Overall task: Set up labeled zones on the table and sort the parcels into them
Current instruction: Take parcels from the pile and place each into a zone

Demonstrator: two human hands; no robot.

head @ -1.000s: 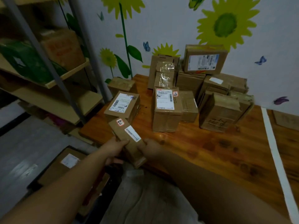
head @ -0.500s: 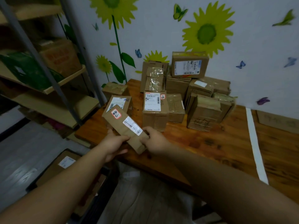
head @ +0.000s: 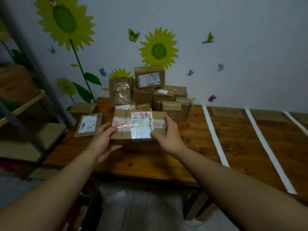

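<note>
A long brown cardboard parcel (head: 126, 126) is held level above the wooden table (head: 150, 157), its taped top with a white shipping label and a pink handwritten sticker facing me. My left hand (head: 104, 139) grips its left end and my right hand (head: 168, 134) grips its right end. Behind it a pile of brown parcels (head: 150, 90) stands against the wall. One flat parcel (head: 88, 125) with a white label lies at the table's left edge. White tape strips (head: 215, 135) divide the right of the table into zones, each with a cardboard label (head: 227, 112) at the back.
A metal and wood shelving unit (head: 25, 104) with boxes stands on the left, close to the table's corner. The wall behind carries sunflower and butterfly stickers. A pale sack (head: 141, 209) lies on the floor below the table's front edge.
The parcel has been turned from a slant to level with its labelled top towards me and carried in over the table. My view has swung right, showing more taped zones.
</note>
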